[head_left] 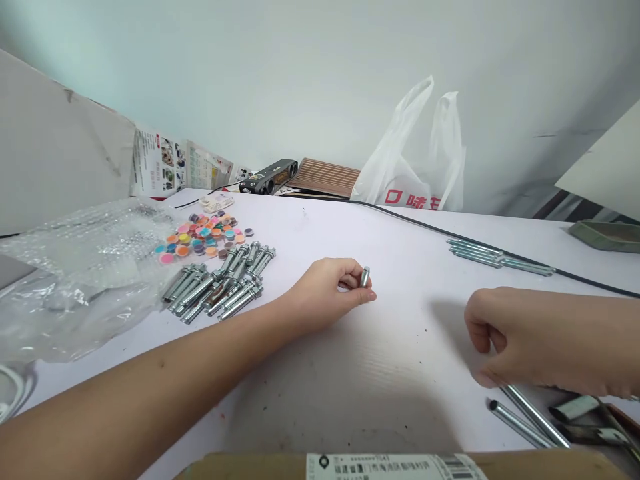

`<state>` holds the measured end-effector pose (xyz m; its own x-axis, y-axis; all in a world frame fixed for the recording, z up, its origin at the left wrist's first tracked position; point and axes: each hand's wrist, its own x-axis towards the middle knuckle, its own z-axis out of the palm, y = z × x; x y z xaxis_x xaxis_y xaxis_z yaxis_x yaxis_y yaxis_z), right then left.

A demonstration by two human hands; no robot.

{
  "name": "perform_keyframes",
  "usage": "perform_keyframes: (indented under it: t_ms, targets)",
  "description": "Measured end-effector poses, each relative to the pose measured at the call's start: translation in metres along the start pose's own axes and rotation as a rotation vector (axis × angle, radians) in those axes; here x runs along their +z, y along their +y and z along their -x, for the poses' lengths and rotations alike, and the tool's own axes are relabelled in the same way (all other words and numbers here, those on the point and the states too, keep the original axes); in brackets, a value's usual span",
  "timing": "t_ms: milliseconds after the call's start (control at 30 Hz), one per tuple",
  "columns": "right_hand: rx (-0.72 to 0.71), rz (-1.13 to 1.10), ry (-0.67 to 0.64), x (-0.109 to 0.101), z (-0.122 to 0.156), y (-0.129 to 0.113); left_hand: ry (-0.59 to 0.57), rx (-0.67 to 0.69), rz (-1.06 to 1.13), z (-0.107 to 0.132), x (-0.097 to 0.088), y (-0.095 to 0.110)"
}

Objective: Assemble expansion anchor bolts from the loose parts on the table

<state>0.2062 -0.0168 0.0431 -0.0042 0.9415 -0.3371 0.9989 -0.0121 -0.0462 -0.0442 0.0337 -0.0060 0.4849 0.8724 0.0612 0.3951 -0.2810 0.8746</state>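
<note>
White plastic bag [410,163], bubble wrap [95,240], slatted board [327,176]

Bolts [200,290] shiny metal; tubes [535,415] smooth, glossy metal; carrier bag [395,163] thin plastic; tabletop [400,250] smooth

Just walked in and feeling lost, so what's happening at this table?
At the white table, a person's left hand pinches a small metal piece between thumb and fingers. The right hand is by some metal tubes; whether it grips one isn't clear. A heap of bolts lies to the left, just in front of colourful discs.
</note>
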Motion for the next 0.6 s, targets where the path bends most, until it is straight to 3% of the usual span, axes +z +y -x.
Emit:
perform_keyframes:
  t_ms: [100, 300, 600]
  targets:
    - [0.101, 0.103, -0.301, -0.007, -0.003, -0.014, -0.01, 0.01, -0.052, 0.0, 0.0, 0.001]
    - [0.116, 0.17, -0.223, -0.024, 0.001, -0.015, -0.023, 0.029, -0.103, 0.0, -0.001, 0.003]
    - [0.152, 0.249, -0.338, -0.02, 0.01, -0.025, -0.026, 0.057, -0.106, 0.0, -0.001, 0.004]
